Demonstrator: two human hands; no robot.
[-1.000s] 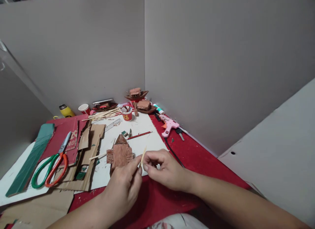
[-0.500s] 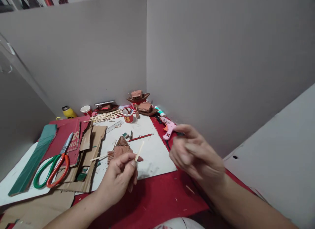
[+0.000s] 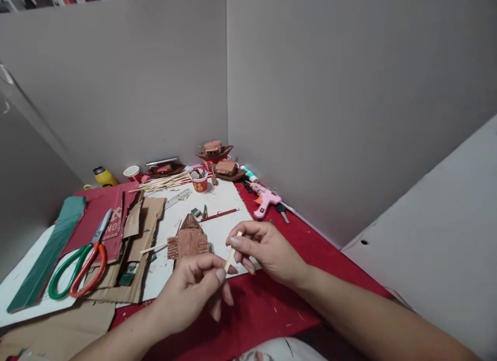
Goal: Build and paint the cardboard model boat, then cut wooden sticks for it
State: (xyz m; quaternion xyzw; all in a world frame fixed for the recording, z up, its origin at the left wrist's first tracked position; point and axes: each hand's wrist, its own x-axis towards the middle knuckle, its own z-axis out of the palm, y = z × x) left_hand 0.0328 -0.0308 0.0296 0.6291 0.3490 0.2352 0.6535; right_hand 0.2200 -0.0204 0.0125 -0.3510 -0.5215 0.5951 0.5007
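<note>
A short pale wooden stick is pinched at its lower end by my left hand. My right hand pinches the stick's upper end with thumb and forefinger. Both hands hover over the near edge of a white board. Just beyond my left hand a small brown cardboard boat-shaped piece lies flat on that board, with a thin stick poking out to its left.
Green-and-orange scissors rest on cardboard scraps at the left, beside a green strip. A pink glue gun, red pencil, red cup, bundle of sticks and model boats sit toward the grey corner walls.
My right hand, lifted away to the right half a second ago, has come back and pinched the stick's top. My left hand kept hold of the stick.
</note>
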